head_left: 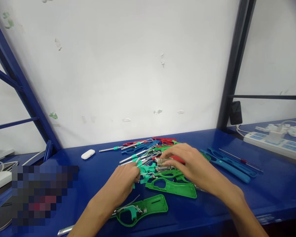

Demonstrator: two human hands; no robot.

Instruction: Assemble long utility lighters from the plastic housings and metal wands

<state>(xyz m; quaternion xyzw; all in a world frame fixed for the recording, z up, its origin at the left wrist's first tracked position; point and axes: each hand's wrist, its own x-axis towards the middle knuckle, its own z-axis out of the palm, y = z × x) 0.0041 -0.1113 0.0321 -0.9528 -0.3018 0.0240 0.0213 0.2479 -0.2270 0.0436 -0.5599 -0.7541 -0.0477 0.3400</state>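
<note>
Over the middle of the pile, my right hand [187,161] is closed, with a small clear part [160,161] with a whitish end between its thumb and fingers. My left hand [128,174] has its fingers curled beside teal trigger pieces [144,169]; what they grip is hidden. Below both hands lies an open green lighter casing [155,204], with a teal trigger and white wires inside. Another green casing half [172,188] is just under my right hand. Metal lighter tubes [132,159] lie beyond my left hand.
Red casing halves [162,141] lie at the back of the blue table [93,184]. Blue casings [229,166] and a thin metal rod [234,156] are at the right. A white earbud case [88,154] sits left. A power strip [273,143] stands beyond the dark post.
</note>
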